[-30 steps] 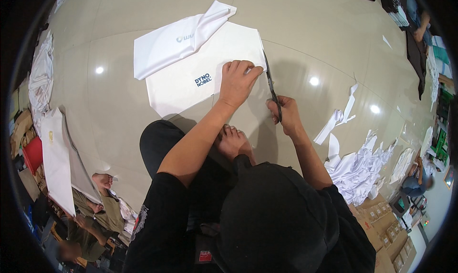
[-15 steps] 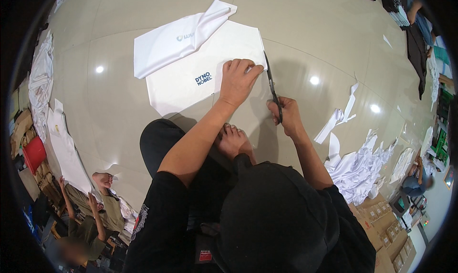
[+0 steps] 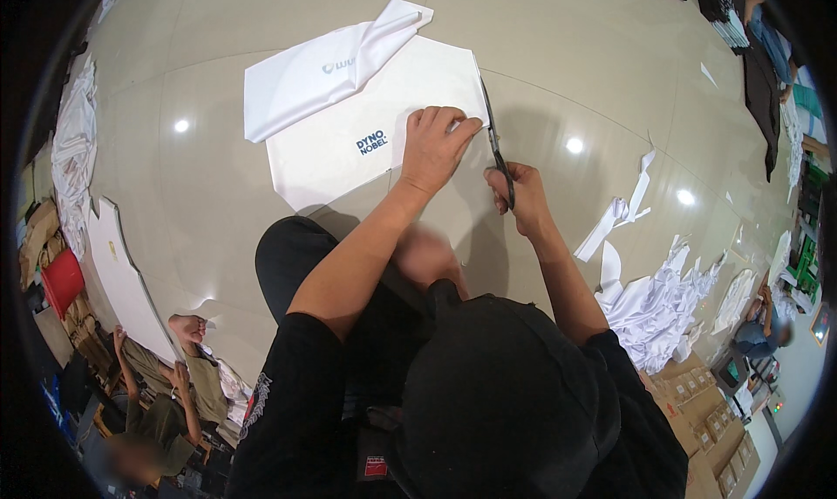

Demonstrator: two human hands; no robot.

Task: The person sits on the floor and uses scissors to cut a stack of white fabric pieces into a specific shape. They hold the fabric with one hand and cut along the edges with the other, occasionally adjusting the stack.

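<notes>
A flat white cloth panel [image 3: 340,159] with a dark blue print lies on the floor in front of me. My left hand [image 3: 436,148] rests on its right part, with thumb and fingers pinching the cloth near the right edge. My right hand [image 3: 526,200] is closed round the handles of black scissors [image 3: 499,159]. Their blades lie along that right edge, just beside my left fingertips and pointing away from me. A second white cloth piece [image 3: 296,89] with a pale print lies folded over the far left part of the panel.
White cloth scraps [image 3: 658,311] are heaped at the right, with loose strips [image 3: 602,228] beside them. Cardboard boxes [image 3: 706,420] stand at the lower right. At the lower left, another person [image 3: 157,420] handles a long white panel [image 3: 126,272]. My bare foot [image 3: 427,255] is near the cloth.
My right hand and the scissors have moved slightly away from me along the cloth's edge. My left hand stays put. The other person's white panel has shifted toward them.
</notes>
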